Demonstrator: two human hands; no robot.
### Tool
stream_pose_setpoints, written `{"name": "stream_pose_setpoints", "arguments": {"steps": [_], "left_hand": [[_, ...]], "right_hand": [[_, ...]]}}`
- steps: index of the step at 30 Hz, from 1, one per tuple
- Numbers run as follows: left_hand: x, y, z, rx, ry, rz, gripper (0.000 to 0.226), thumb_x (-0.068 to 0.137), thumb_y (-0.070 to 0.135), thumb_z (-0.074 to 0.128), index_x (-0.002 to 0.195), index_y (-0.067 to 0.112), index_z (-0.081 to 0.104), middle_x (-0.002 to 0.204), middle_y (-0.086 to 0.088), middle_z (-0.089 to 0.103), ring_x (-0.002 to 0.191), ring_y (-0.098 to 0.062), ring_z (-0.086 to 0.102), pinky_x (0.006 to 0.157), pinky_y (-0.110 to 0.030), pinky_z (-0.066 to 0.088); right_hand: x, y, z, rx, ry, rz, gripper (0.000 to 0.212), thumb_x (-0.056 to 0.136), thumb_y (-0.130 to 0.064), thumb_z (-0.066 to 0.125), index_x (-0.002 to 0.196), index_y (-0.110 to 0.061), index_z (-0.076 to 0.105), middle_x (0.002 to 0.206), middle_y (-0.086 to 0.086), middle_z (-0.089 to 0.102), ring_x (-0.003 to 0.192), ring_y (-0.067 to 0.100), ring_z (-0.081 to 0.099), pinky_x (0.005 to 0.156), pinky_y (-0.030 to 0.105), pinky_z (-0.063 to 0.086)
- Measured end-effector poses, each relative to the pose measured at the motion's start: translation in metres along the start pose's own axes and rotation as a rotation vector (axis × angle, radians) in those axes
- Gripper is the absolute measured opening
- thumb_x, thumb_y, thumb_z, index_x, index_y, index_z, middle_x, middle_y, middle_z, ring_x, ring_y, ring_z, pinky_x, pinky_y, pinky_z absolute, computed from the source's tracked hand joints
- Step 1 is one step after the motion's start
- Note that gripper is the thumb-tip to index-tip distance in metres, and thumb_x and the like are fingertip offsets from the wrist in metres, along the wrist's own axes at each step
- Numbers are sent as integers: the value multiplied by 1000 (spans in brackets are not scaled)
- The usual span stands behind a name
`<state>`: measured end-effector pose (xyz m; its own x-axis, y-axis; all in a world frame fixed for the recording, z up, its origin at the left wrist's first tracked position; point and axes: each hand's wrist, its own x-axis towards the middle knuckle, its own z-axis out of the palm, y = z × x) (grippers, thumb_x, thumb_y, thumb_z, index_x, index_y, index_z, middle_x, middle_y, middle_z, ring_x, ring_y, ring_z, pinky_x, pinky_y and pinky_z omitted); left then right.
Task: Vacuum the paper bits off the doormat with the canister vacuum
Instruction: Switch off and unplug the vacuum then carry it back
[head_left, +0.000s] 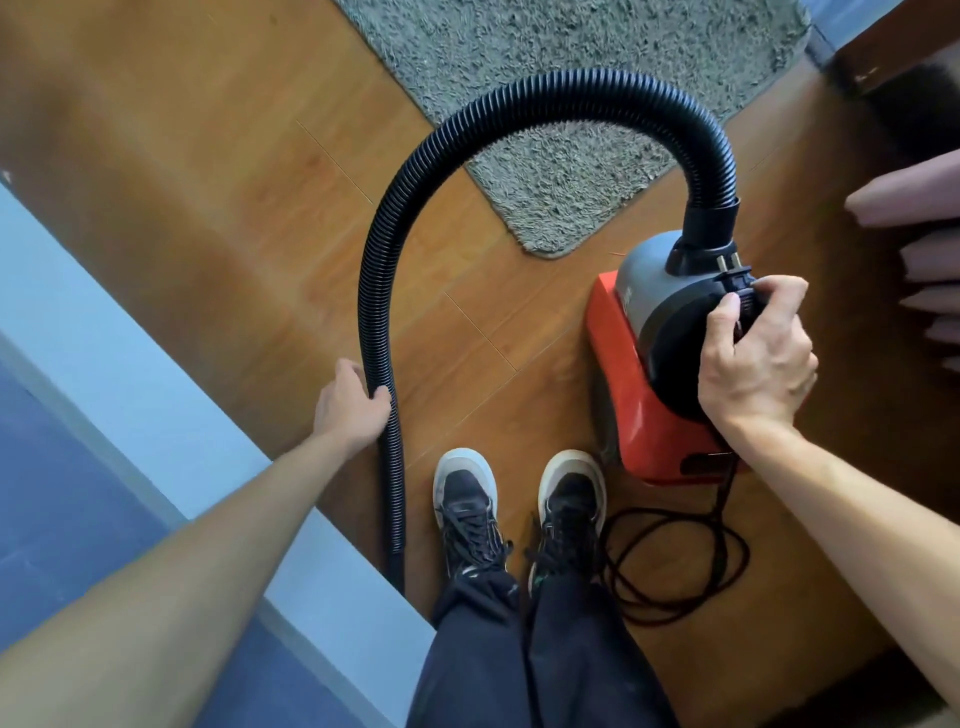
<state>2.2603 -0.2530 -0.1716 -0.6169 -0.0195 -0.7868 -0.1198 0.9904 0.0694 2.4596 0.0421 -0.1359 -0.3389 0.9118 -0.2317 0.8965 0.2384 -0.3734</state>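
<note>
Closest to the camera stand the 2 shoes (571, 499), and just right of them the black cord (722, 499) lies in loose loops on the wooden floor (208, 156). The left hand (353, 402) grips the ribbed hose (571, 91) low down, with the fingers curled round it. The lower end of the hose goes down beside the left leg, and I cannot see the nozzle.

The right hand (756, 364) rests on top of the vacuum (649, 415), its thumb and fingers clamped on the plug (735, 283), whose 2 pins point up and are bare. So the machine seems to have no power at this moment, and I judge that the step is handling the plug and cord.

To do this well, hold the plug by its body, never by the pins, and let the loops run out away from the feet so they do not catch a shoe. Keep the left grip firm, so the hose does not swing.

Farther off lies the grey doormat (545, 47), with its near corner close to the vacuum. I can make out no paper bits on the part that shows.
</note>
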Motion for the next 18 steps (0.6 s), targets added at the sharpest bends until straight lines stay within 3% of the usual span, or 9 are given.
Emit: {"name": "stream_pose_setpoints", "arguments": {"steps": [3,6,10,15,18], "left_hand": [[22,10,-8,-30,14,-24,68,96,30,62,150,13,25,138,-16,52,124,-36,53,103,-46,45],[34,24,-11,-68,37,0,79,94,27,65,155,17,17,151,-14,42,135,-35,45,109,-44,37],[46,39,-9,-94,30,32,62,95,24,65,146,14,32,141,-11,52,125,-34,52,94,-39,41],[48,45,-3,-138,105,37,37,102,21,53,133,7,38,124,-13,57,93,-28,49,77,-38,39],[41,44,1,-194,145,85,36,104,22,48,134,8,35,125,-13,57,98,-31,55,80,-41,43]], "right_hand": [[-1,-1,0,-6,6,-5,38,97,-38,43,123,-10,42,107,17,63,95,44,59,80,43,43],[-1,-2,1,-1,17,24,39,95,-38,47,121,-9,42,104,16,63,94,43,60,80,42,42],[-1,-2,3,-9,34,28,41,93,-38,51,118,-7,42,101,18,65,91,44,62,80,45,46],[-1,-5,3,-5,56,82,42,92,-39,55,114,-6,43,94,22,67,87,46,64,77,43,47],[-2,-5,0,31,26,76,41,93,-38,55,113,-5,42,92,23,67,86,46,64,74,40,47]]}}
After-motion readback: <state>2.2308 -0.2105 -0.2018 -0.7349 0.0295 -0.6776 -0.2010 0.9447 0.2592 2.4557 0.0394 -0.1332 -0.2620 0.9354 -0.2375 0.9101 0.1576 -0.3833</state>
